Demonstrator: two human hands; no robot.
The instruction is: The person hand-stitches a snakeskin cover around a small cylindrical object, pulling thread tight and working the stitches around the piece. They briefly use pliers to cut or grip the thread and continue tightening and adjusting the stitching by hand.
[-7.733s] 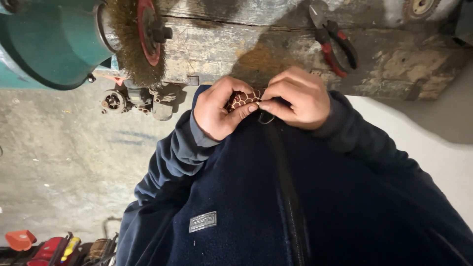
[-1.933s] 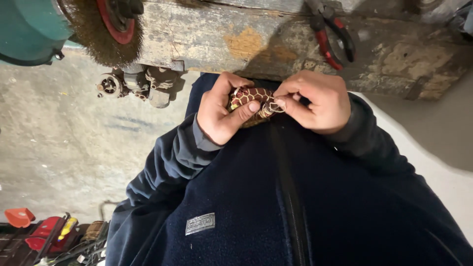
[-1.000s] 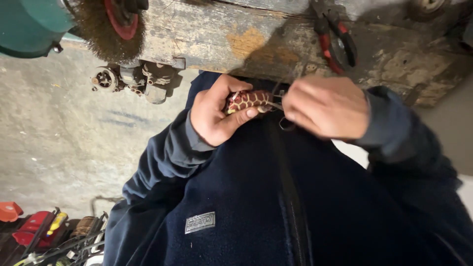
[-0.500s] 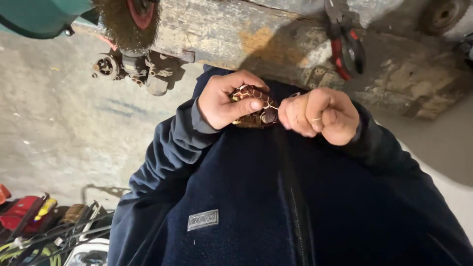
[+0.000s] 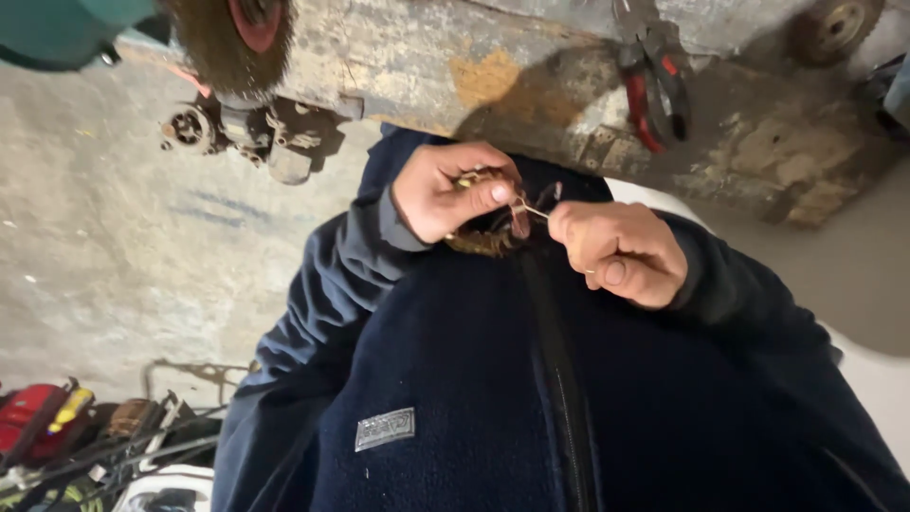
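Copper coil (image 5: 483,237) is sitting pinched in my left hand (image 5: 445,190); my right hand (image 5: 621,251) is closed, pulling its wire (image 5: 531,210) taut, needing steady tension next.

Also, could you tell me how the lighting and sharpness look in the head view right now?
In the head view, light is dim and warm; the left hand and right hand are fairly sharp, while the small brown piece between them lies in shadow, its detail unclear. The hands cast a dark shadow on the bench. The wire brush wheel looks soft.
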